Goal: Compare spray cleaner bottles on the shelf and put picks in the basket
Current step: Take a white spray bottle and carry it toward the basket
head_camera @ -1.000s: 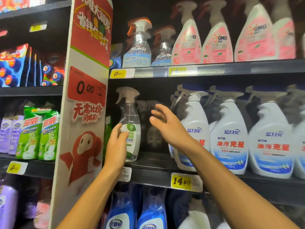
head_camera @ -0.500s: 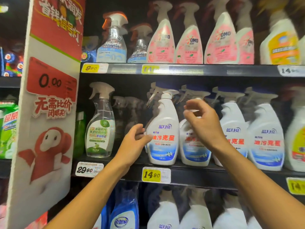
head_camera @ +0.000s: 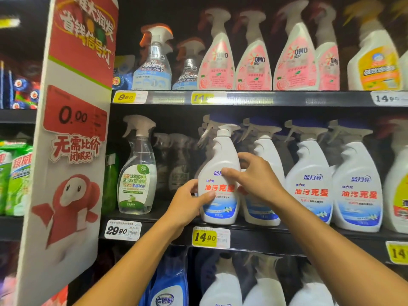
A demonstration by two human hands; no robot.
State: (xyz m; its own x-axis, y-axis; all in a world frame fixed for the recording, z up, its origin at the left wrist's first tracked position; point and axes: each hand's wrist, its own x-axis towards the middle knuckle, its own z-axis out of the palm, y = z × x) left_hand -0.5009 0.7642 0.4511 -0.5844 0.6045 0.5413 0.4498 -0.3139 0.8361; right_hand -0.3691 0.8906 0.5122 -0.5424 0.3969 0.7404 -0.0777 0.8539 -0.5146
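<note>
A white spray bottle with a blue and red label stands at the front of the middle shelf. My left hand grips its lower left side, thumb across the label. My right hand holds its right side at mid height, fingers curled over the front. More of the same white bottles stand in a row to the right. A clear spray bottle with a green label stands to the left. No basket is in view.
The upper shelf holds clear orange-trigger sprays, pink sprays and a yellow-labelled bottle. A red and white promotional sign juts out on the left. Yellow price tags line the shelf edges. Blue and white bottles fill the shelf below.
Both hands left the clear green-label bottle and moved right. They have closed round the front white bottle from either side.
</note>
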